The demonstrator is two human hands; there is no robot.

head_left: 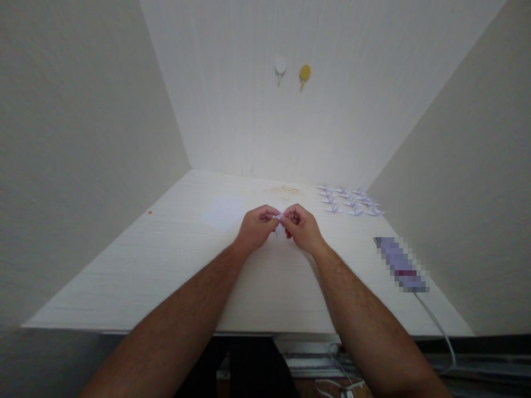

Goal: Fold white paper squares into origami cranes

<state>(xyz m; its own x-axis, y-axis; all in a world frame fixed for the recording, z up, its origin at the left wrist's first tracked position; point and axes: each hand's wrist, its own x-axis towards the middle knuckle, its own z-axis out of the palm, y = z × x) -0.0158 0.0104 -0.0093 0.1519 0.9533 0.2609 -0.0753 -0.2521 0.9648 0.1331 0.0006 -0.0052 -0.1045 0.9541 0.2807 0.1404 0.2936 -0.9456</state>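
Note:
Above the middle of the table, my left hand (259, 228) and my right hand (301, 225) meet with their fingertips together. Both are closed in a pinch on a small folded piece of white paper (279, 217). Thumbs and index fingers cover much of it, so its full shape is hidden. One narrow point of the paper hangs down between the hands. To the left of my left hand lies flat white paper (224, 211). Several folded paper cranes (352, 202) stand in rows at the back right.
A blurred-out flat device (399, 264) lies near the table's right edge, with a white cable (437, 320) running off the front. A small red speck (150, 212) is at the left edge. White (281, 67) and yellow (305, 73) hooks are on the back wall. Walls enclose both sides.

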